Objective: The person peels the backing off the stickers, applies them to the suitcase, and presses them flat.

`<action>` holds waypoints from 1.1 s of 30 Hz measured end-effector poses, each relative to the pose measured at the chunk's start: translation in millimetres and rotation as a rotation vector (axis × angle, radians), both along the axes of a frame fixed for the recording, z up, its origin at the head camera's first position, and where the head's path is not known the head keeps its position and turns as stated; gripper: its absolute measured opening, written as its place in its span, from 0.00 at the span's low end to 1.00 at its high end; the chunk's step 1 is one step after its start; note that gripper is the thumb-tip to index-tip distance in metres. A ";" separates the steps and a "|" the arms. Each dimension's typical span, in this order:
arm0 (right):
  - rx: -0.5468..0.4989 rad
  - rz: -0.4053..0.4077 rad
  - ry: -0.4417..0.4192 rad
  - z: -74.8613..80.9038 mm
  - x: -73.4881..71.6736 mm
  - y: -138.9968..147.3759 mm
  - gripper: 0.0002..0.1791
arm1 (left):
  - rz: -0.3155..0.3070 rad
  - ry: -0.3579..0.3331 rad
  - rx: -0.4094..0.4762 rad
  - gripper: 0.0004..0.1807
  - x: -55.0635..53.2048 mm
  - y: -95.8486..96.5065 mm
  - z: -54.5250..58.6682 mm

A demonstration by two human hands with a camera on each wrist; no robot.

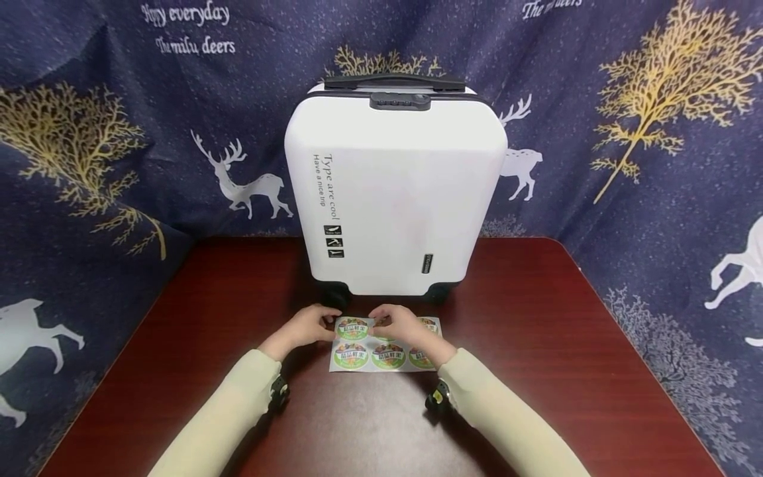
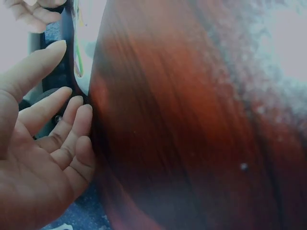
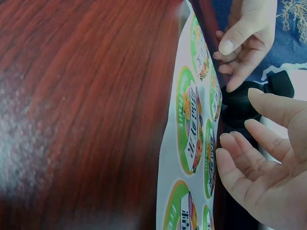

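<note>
A sheet of round fruit-label stickers (image 1: pixel 389 356) lies flat on the table in front of the suitcase. Its labels are green and white with coloured fruit and dark lettering. At the sheet's upper left edge is my left hand (image 1: pixel 308 326), thumb and fingers apart with nothing between them in the left wrist view. My right hand (image 1: pixel 401 324) hovers over the sheet's upper row and hides part of it. The right wrist view shows its loosely bent fingers (image 3: pixel 230 167) holding nothing, close by the sticker sheet (image 3: pixel 168 158).
Upright behind the sheet stands a white suitcase (image 1: pixel 399 192) with black wheels and a top handle. The dark red wooden table (image 1: pixel 536 371) extends to both sides. A blue cloth (image 1: pixel 250 99) with deer and gold trees hangs behind.
</note>
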State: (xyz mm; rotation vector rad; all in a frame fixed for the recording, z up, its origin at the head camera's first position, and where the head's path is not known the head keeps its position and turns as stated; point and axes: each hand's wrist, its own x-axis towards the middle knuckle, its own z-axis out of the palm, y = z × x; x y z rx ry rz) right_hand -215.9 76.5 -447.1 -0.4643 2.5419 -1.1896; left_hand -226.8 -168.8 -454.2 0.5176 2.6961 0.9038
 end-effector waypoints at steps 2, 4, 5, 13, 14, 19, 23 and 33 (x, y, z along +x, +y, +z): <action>0.005 -0.005 0.005 -1.0 -0.3 -1.3 0.18 | 0.004 0.009 -0.014 0.30 0.6 0.3 -1.4; 0.011 -0.010 0.007 -2.0 -0.8 -2.6 0.18 | 0.007 0.016 -0.029 0.31 1.2 0.9 -3.2; 0.013 -0.013 0.009 -2.0 -1.1 -3.3 0.18 | 0.009 0.020 -0.037 0.31 1.4 1.1 -3.6; 0.023 -0.005 0.017 -6.1 -5.2 -9.3 0.17 | 0.029 0.023 -0.070 0.31 2.7 4.4 -6.6; 0.027 -0.004 0.018 -6.8 -5.9 -10.1 0.17 | 0.030 0.022 -0.072 0.30 3.1 4.9 -6.8; 0.046 -0.010 0.015 -10.4 -8.5 -13.1 0.17 | 0.023 0.027 -0.072 0.28 4.7 7.1 -5.7; 0.041 -0.009 0.019 -10.9 -8.9 -13.9 0.17 | 0.025 0.017 -0.064 0.26 4.5 8.4 -4.1; 0.031 -0.022 0.022 -12.0 -7.8 -14.2 0.17 | 0.027 -0.161 0.178 0.25 -3.7 8.9 -0.8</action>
